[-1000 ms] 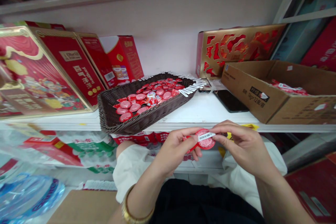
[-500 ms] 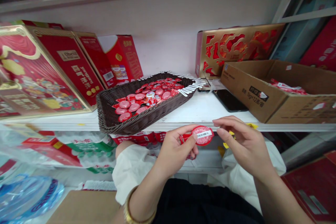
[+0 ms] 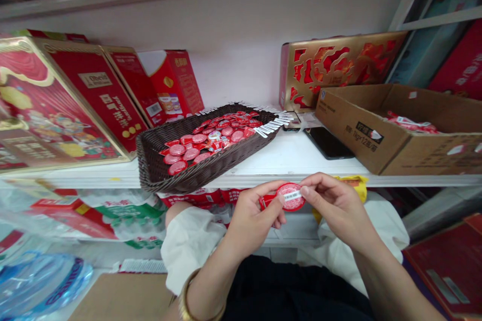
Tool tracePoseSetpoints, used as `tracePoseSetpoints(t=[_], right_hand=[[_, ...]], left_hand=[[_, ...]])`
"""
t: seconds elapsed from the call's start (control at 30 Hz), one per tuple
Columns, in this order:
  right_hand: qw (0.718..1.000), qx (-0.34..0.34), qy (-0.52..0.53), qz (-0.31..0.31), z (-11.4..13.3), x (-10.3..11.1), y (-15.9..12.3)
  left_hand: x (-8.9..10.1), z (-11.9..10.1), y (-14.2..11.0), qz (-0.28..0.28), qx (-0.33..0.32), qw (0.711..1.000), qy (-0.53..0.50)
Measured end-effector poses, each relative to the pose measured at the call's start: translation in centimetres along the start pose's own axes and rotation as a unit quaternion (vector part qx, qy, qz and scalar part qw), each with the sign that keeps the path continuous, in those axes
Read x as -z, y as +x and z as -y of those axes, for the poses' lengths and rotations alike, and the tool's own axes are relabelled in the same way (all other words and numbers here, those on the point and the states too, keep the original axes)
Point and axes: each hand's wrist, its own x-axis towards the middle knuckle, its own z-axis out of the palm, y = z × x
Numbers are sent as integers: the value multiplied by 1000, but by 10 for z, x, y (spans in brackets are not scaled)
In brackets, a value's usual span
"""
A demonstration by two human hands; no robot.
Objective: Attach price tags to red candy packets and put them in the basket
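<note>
My left hand (image 3: 256, 213) pinches a small round red candy packet (image 3: 292, 204), which has a pink speckled face and a narrow white printed label across it. At the packet's right edge, my right hand (image 3: 337, 205) presses thumb and index finger over the end of the label. Behind my hands, on the white shelf, stands a dark brown woven basket (image 3: 203, 178). Several similar red packets (image 3: 199, 145) lie in it, and a row of white label strips (image 3: 269, 128) hangs along its far and right rim.
An open cardboard box (image 3: 350, 133) with red packets inside stands right of a black phone (image 3: 329, 143). Red gift boxes (image 3: 90, 95) fill the left, and a gold-and-red box (image 3: 339, 67) leans behind. Packed bottles (image 3: 131, 210) sit on the lower shelf; the shelf edge (image 3: 211, 183) is just beyond my hands.
My right hand has moved left and in to the packet, closing its thumb and finger on the label's right end. My left hand keeps its hold on the packet.
</note>
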Motion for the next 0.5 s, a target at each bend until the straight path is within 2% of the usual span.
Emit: tracePoseSetpoints(t=[0.3, 0.5], right_hand=[[999, -20, 46, 8, -4, -2, -3], [1000, -24, 18, -1, -4, -7, -4]], left_hand=[[0, 0, -1, 1, -2, 1000, -5], [-2, -1, 0, -1, -5, 1000, -13]])
